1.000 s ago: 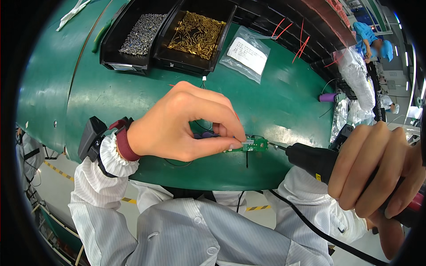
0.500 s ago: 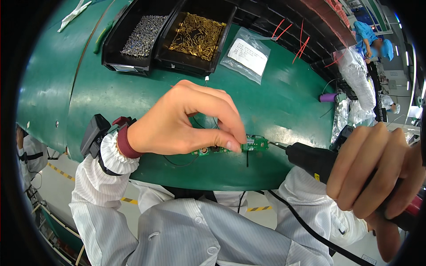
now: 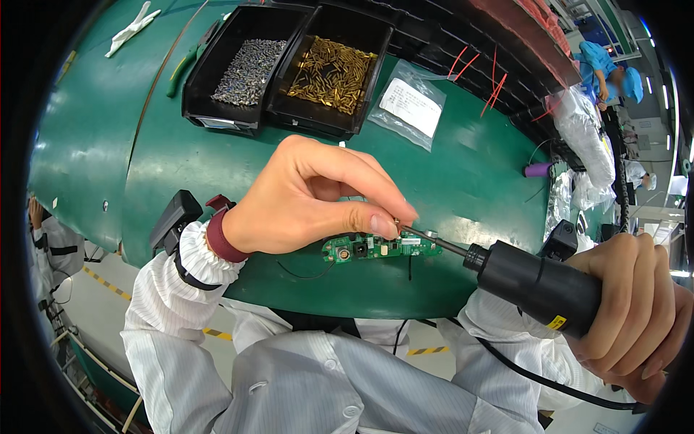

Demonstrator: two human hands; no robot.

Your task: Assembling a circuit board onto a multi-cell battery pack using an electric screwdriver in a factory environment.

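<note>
My left hand [image 3: 318, 202] has its thumb and forefinger closed in a pinch above a green circuit board [image 3: 383, 247]. At these fingertips is a small metal piece that looks like a screw, mostly hidden by the fingers. The bit of a black electric screwdriver [image 3: 542, 281] reaches the same spot from the right. My right hand [image 3: 632, 311] is wrapped round the screwdriver's body. On the green mat, the board lies below the bit, with a thin black wire [image 3: 307, 275] running off its left part.
Behind my left hand stand a black bin of small silver screws [image 3: 249, 72] and another of brass standoffs [image 3: 332, 76]. A labelled clear bag [image 3: 408, 105] lies beside them. Green-handled pliers [image 3: 184, 69] and a white glove [image 3: 132, 29] are at far left. Black racks line the back right.
My right hand has drawn the screwdriver lower and tilted it, and its bit now meets my left fingertips. My left fingers have lifted off the board, uncovering more of it. The view has shifted slightly.
</note>
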